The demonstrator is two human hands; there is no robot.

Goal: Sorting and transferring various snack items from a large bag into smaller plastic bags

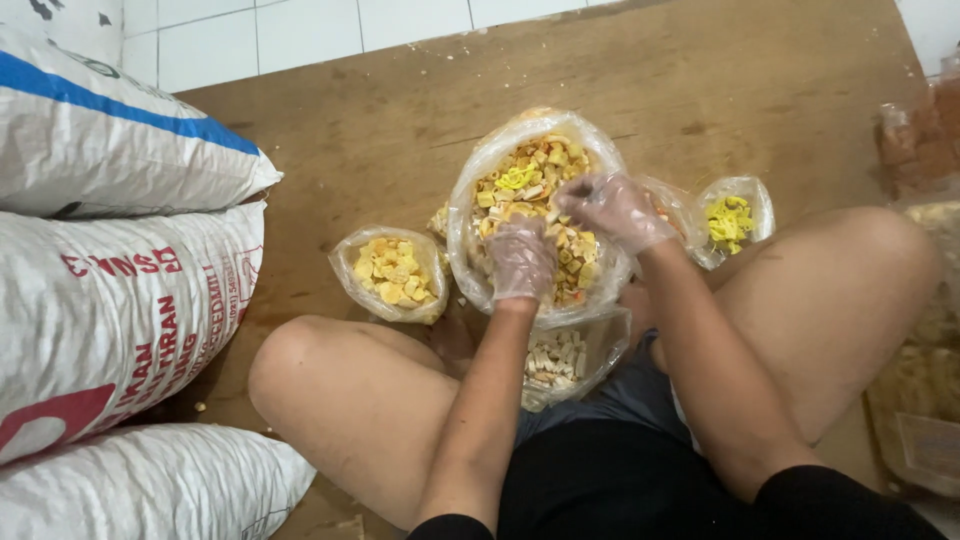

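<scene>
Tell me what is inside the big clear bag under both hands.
The big clear bag holds mixed yellow, orange and pale cracker pieces. The gloved left hand and right hand cover part; deeper layers are hidden.

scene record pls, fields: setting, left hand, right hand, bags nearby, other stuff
setting: person sits cross-legged on a wooden floor
left hand: clear glove, inside the big clear bag of mixed crackers
right hand: clear glove, fingers in the same bag
bags nearby: orange pieces; yellow pieces; pale pieces
other: three woven sacks stacked on the left
</scene>
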